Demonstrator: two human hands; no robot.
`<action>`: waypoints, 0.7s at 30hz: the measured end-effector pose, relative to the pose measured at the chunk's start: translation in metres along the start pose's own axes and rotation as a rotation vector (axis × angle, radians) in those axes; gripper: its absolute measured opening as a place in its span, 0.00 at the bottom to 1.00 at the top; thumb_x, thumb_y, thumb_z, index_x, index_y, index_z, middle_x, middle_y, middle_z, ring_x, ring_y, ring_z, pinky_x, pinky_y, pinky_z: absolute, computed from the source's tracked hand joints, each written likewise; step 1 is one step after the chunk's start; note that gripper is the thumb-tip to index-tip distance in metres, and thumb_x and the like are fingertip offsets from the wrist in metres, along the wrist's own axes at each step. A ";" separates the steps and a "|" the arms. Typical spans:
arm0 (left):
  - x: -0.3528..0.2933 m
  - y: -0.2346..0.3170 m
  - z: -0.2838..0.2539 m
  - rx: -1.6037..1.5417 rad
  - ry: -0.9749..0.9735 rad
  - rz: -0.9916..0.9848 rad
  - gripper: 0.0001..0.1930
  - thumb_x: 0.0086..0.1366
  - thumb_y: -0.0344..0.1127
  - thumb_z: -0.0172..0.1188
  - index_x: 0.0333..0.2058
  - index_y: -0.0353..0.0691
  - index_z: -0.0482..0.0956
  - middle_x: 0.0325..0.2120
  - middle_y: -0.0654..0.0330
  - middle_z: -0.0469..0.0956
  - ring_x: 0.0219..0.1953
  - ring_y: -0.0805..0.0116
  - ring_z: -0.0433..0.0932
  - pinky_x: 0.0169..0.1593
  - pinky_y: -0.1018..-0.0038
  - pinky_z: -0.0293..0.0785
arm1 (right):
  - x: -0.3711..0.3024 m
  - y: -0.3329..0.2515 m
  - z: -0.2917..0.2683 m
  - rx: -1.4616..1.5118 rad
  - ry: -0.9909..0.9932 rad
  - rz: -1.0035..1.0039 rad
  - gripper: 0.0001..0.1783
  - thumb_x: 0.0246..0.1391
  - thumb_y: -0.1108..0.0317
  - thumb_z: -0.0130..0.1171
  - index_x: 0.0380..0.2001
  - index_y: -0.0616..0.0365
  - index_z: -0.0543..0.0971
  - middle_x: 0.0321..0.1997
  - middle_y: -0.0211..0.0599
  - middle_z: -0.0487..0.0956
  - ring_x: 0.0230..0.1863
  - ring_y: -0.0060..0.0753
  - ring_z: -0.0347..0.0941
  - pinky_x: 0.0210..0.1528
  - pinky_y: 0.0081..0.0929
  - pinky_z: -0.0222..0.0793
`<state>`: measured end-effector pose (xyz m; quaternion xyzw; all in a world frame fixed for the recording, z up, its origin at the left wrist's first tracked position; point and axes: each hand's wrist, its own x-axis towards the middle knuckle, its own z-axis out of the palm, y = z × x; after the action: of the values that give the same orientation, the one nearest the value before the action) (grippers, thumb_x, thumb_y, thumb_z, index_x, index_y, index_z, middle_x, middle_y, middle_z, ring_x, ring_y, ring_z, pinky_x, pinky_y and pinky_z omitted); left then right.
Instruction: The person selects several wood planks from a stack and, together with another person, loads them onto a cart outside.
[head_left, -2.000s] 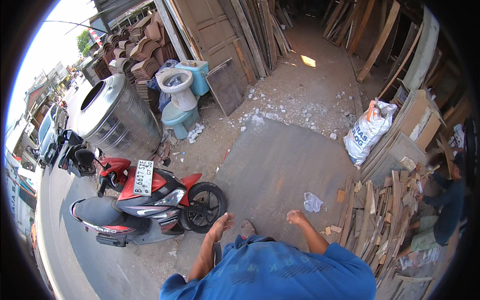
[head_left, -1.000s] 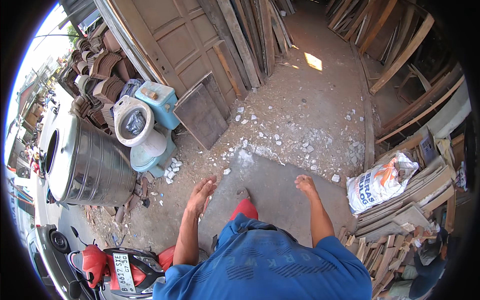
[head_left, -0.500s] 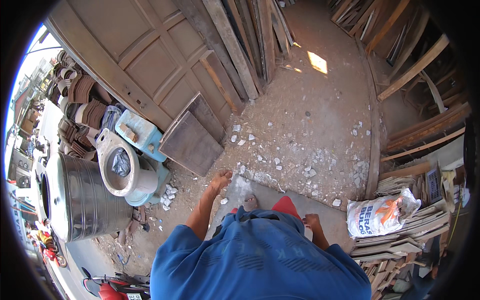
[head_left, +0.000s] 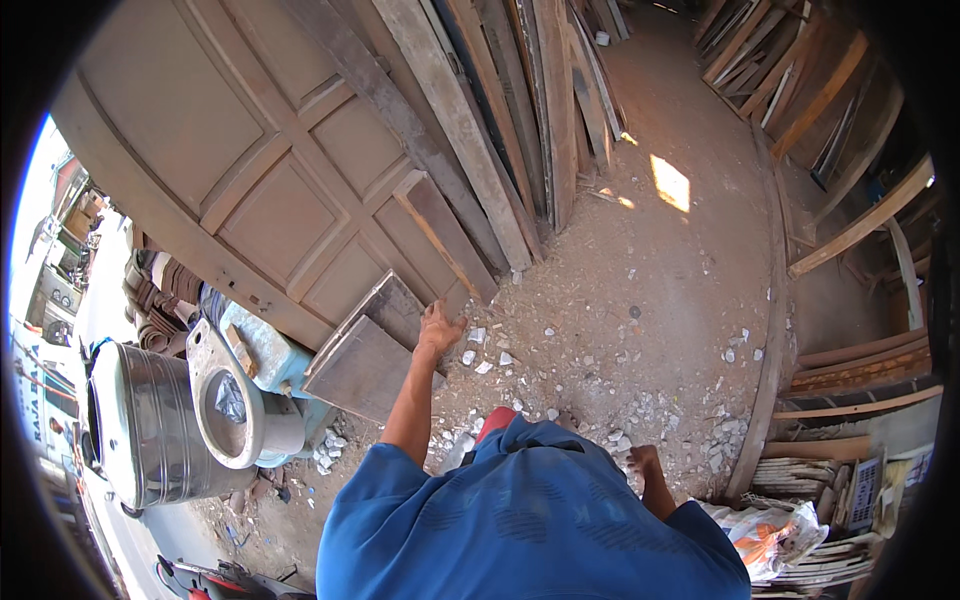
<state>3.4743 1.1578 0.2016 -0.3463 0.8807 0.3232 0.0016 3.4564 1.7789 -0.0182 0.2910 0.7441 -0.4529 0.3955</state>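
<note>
My left hand (head_left: 440,328) reaches forward with its fingers spread, holding nothing. It is right beside a shallow wooden panel (head_left: 362,368) that leans against a large brown panelled door (head_left: 275,210); whether the fingertips touch the panel I cannot tell. A short plank (head_left: 446,235) leans on the door just beyond that hand. Low at my right side hangs my right hand (head_left: 643,460), its fingers loosely apart and nothing seen in them. White rubble (head_left: 618,440) lies on the ground near it.
To the left stand a steel tank (head_left: 160,425), a grey pedestal washbasin (head_left: 228,400) and a light-blue toilet tank (head_left: 265,350). Long boards (head_left: 470,120) lean beyond the door. On the right are timber racks (head_left: 860,215), stacked tiles (head_left: 800,477) and a white sack (head_left: 765,540).
I have stepped forward off the grey slab onto rubble-strewn ground. My left hand has moved forward to the leaning panel. The sack and basin now sit lower in view.
</note>
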 end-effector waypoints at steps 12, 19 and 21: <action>0.283 0.020 -0.078 0.265 0.283 -0.109 0.53 0.56 0.54 0.66 0.70 0.34 0.45 0.71 0.37 0.41 0.73 0.39 0.40 0.73 0.53 0.41 | 0.067 -0.360 0.009 -0.116 0.028 -0.540 0.18 0.62 0.60 0.52 0.47 0.62 0.77 0.37 0.41 0.83 0.29 0.30 0.78 0.28 0.26 0.70; 0.416 0.008 -0.071 0.446 0.258 -0.213 0.53 0.53 0.51 0.68 0.68 0.32 0.47 0.71 0.37 0.38 0.73 0.39 0.36 0.72 0.51 0.39 | 0.086 -0.392 0.044 -0.472 -0.189 -0.122 0.19 0.57 0.59 0.56 0.41 0.66 0.78 0.32 0.43 0.82 0.26 0.35 0.78 0.24 0.28 0.70; 0.423 0.010 -0.049 0.511 0.388 -0.165 0.50 0.51 0.48 0.70 0.66 0.33 0.53 0.70 0.38 0.45 0.72 0.39 0.44 0.71 0.51 0.46 | 0.079 -0.406 0.054 -0.312 -0.132 -0.215 0.21 0.57 0.57 0.56 0.43 0.67 0.78 0.33 0.45 0.83 0.27 0.34 0.79 0.24 0.27 0.70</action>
<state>3.1575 0.8778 0.1507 -0.4599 0.8862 0.0185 -0.0531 3.1117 1.5653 0.0801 0.1149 0.8043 -0.3899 0.4334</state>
